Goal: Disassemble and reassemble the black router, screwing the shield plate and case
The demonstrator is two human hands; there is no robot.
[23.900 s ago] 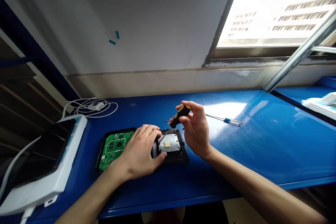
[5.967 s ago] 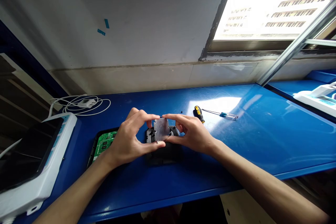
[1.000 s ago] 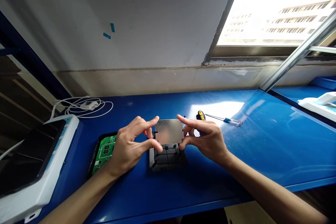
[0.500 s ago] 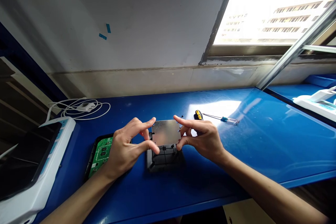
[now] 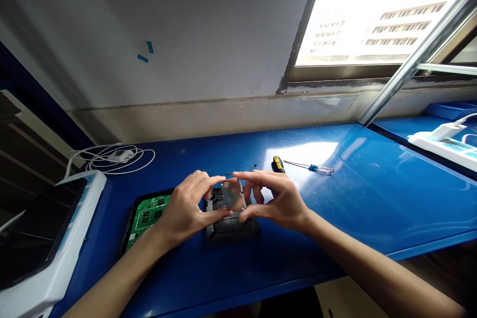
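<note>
Between my two hands is a thin, shiny metal plate (image 5: 232,196), turned at an angle above a black plastic housing (image 5: 233,228). My left hand (image 5: 190,203) pinches the plate's edges with thumb and index finger. On the other side my right hand (image 5: 278,198) grips it the same way, fingertips at its top and bottom corners. The housing lies on the blue table, partly hidden by the plate and my fingers. A green circuit board (image 5: 147,216) in a black shell sits to the left, partly covered by my left hand.
A yellow-and-black screwdriver (image 5: 278,164) and a thin screwdriver with a clear blue handle (image 5: 321,169) lie behind my right hand. Small dark screws (image 5: 228,173) rest near the plate. At left are a white power strip (image 5: 80,238), a black phone (image 5: 33,228) and a coiled white cable (image 5: 143,161).
The metal plate has turned from facing me broadly to a narrower, angled view. My hands have come closer together around it. Earlier my right hand held the yellow-and-black screwdriver, which now lies on the table.
</note>
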